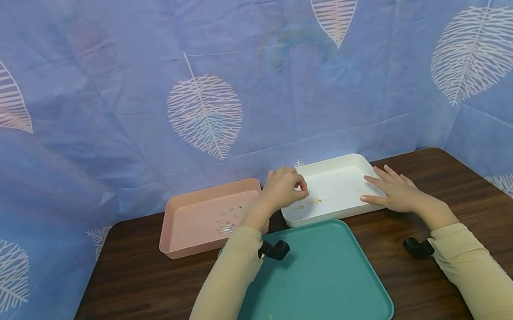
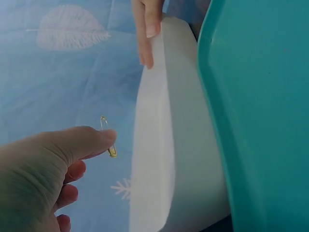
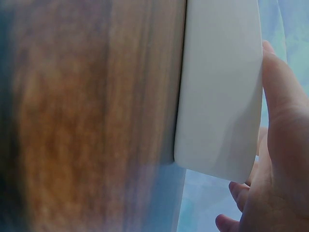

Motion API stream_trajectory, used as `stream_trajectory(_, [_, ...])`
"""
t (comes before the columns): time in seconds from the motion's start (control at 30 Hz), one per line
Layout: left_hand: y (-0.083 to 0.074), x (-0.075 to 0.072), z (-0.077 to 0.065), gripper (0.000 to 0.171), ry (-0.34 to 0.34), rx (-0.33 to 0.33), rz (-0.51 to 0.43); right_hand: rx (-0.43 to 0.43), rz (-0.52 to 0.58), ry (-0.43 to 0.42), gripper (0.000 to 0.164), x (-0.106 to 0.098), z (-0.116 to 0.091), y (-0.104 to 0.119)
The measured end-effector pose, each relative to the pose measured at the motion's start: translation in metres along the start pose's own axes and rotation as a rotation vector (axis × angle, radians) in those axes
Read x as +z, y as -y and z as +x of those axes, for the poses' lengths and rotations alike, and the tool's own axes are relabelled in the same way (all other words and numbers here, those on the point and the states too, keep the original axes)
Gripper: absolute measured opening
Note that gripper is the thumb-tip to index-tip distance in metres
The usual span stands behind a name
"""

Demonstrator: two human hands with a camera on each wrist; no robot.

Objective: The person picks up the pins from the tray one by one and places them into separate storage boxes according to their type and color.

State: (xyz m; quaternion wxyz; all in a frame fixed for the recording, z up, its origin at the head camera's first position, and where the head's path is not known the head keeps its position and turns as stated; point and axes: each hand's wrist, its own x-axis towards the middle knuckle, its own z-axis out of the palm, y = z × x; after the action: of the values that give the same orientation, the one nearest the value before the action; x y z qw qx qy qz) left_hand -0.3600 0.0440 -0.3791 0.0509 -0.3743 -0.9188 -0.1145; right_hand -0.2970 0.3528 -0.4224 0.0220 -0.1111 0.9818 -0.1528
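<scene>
Gold safety pin (image 2: 113,152) is pinched in the left hand (image 1: 284,188), thumb pressed over its middle, raised above the left end of the white tray (image 1: 340,182); from the head camera I can hardly make it out. I see the left arm reaching forward across the teal tray's (image 1: 318,275) left side, its sleeve (image 1: 222,286) covering that rim, while hand and wrist block part of the pink tray (image 1: 187,223), where silver safety pins (image 1: 225,228) lie. The right hand (image 1: 393,190) is at the white tray's right end, fingers spread apart, some hidden behind the wall in its own wrist view. I have the teal rim just beside the white tray's front wall, with bare worktop (image 1: 385,240) between teal tray and right forearm
</scene>
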Motion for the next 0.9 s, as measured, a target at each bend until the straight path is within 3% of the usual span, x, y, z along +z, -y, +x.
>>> stream_trajectory(0.43, [-0.001,0.024,0.030,0.010,-0.052,-0.133,-0.036,0.003,0.001,0.005,0.085,0.002,0.002,-0.003])
stream_trajectory(0.9, [-0.007,0.030,0.040,0.012,-0.065,-0.254,-0.072,-0.001,-0.004,-0.006,0.085,0.004,0.002,-0.006])
